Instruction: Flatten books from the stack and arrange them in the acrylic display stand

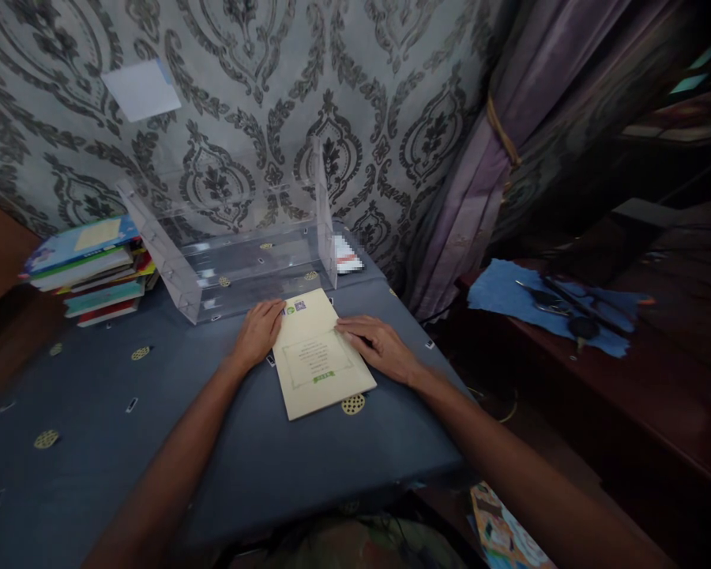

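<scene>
A pale cream book (317,359) lies on the blue-grey tablecloth. Printed text in a thin frame, a green label and a small square code show on its face. My left hand (259,330) holds its left edge near the upper corner, fingers close together. At the opposite side, my right hand (382,348) grips the right edge with bent fingers; the thumb is partly hidden. Just behind the book stands a clear acrylic rack (181,273) with two side panels and see-through shelves.
A stack of books (98,265) sits left of the rack. A white packet (347,257) lies to its right. The patterned tablecloth (112,395) covers the table. On a dark red surface at right, a blue cloth (503,292) carries tools. A purple curtain (462,182) hangs behind.
</scene>
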A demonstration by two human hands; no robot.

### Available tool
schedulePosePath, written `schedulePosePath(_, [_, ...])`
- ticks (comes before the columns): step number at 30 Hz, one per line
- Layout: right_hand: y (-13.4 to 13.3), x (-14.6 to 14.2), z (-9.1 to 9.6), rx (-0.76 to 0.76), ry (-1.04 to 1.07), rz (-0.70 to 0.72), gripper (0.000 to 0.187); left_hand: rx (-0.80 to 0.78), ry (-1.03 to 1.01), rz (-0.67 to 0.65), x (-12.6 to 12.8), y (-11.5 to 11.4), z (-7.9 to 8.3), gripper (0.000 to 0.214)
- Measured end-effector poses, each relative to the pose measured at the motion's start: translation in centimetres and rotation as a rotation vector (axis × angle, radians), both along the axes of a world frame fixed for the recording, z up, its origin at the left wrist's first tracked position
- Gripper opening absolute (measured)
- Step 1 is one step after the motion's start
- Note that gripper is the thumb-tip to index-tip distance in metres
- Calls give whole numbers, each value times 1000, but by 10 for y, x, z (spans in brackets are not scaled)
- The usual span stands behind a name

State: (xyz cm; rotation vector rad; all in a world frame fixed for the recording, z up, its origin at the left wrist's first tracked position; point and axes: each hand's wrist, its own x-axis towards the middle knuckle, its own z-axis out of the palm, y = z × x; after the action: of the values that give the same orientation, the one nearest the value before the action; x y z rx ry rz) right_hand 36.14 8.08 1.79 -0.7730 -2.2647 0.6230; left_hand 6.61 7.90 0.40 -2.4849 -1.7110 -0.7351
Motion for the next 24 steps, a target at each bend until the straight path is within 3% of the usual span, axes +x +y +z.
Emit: schedulePosePath(24, [-33,15,4,-111,75,-26,35,-11,-5,9,0,0,-1,37])
